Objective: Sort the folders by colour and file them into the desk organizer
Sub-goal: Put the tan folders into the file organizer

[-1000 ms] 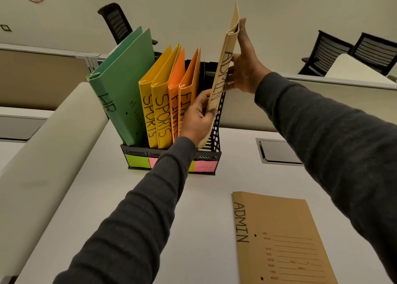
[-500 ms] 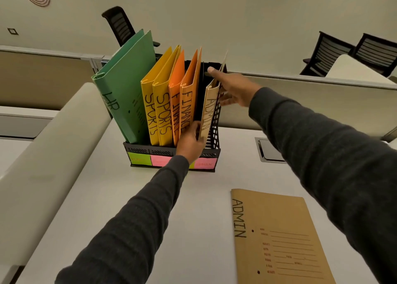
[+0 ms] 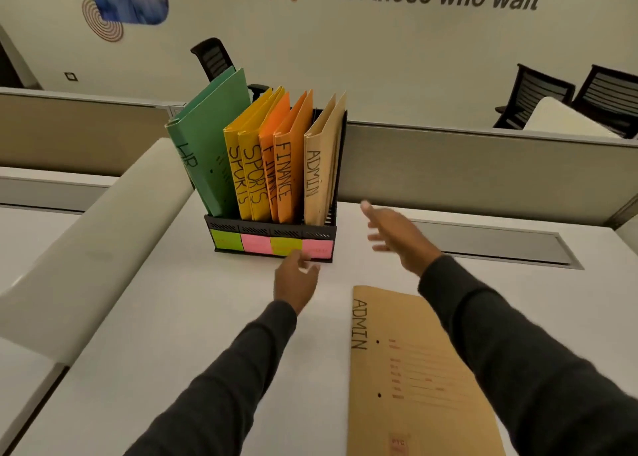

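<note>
A black mesh desk organizer [image 3: 272, 227] stands on the white desk with coloured sticky labels on its front. From left to right it holds a green HP folder [image 3: 210, 145], two yellow SPORTS folders [image 3: 248, 165], two orange FINANCE folders [image 3: 286, 165] and a tan ADMIN folder [image 3: 319, 169] in the rightmost slot. A second tan ADMIN folder [image 3: 407, 369] lies flat on the desk near me. My left hand [image 3: 295, 279] hovers empty just in front of the organizer. My right hand [image 3: 397, 238] is open in the air to the organizer's right, above the flat folder's far end.
A low grey partition [image 3: 483, 165] runs behind the organizer, with a metal cable flap [image 3: 500, 245] set into the desk on the right. A curved pale divider [image 3: 89, 241] borders the desk on the left. Black office chairs [image 3: 566, 96] stand beyond the partition.
Both hands lowered the tan ADMIN folder into the rightmost slot, let go of it and drew back toward me. The folder now stands in the organizer on its own.
</note>
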Tool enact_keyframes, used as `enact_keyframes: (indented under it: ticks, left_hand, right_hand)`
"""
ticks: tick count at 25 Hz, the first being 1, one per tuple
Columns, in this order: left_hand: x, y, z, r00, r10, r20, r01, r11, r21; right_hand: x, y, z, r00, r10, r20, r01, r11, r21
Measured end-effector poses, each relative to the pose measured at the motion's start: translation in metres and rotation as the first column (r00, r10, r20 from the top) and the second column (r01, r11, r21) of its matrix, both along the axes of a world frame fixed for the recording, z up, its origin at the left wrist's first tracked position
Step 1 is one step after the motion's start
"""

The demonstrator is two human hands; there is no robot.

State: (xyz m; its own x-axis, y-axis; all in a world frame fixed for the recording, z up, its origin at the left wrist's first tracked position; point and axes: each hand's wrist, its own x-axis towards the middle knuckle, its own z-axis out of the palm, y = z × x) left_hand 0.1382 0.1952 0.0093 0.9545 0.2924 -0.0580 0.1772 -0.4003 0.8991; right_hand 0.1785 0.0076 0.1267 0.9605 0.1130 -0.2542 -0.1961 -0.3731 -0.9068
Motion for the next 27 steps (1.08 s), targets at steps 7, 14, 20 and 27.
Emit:
enact_keyframes:
  ticks: [7,14,20,27]
  left_hand:
    - [-0.096,-0.073,-0.058,0.925,-0.058,-0.374,0.089,0.994,0.066]
    - [-0.143,-0.123,-0.055,0.895,0.07,-0.442,-0.052,0.997,0.052]
    - [-0.15,-0.131,-0.044,0.875,-0.059,-0.48,-0.131,0.926,-0.353]
    - [-0.138,-0.119,0.028,0.962,-0.147,-0.229,0.006,0.853,-0.522]
  right_hand:
    - [-0.129,-0.103,-0.122,0.987,-0.03,-0.161,-0.019,0.955,-0.295]
    - [-0.224,-0.167,-0.181,0.98,-0.137,-0.142,-0.02,0.644,-0.765]
    - [-0.237,-0.173,-0.189,0.986,-0.116,-0.121,-0.008,0.689,-0.725]
    - [-0.203,-0.137,-0.147,0.968,-0.137,-0.21,0.054,0.931,-0.361]
